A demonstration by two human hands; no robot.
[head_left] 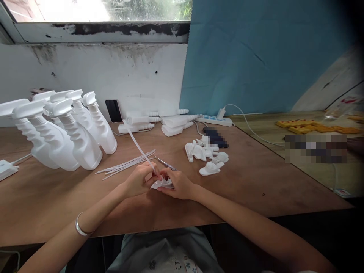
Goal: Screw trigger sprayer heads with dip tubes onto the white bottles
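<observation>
Close to the table's front edge, my left hand (143, 178) pinches a thin white plastic tube (138, 144) that slants up toward the back. Beside it, my right hand (178, 184) grips a white spray trigger head (163, 184), mostly covered by my fingers. The tube's lower end meets the trigger head between both hands; whether it is inserted I cannot tell. Just behind my hands lies a slim metal tool like a screwdriver (166, 163). A bundle of loose white tubes (125, 165) rests to the left.
Several white spray bottles (85, 140) with trigger heads stand at left. More white trigger heads (204, 151) lie at right. Bottles without heads (173, 125) lie by the wall, near a phone (113, 110) and a power strip (213, 120).
</observation>
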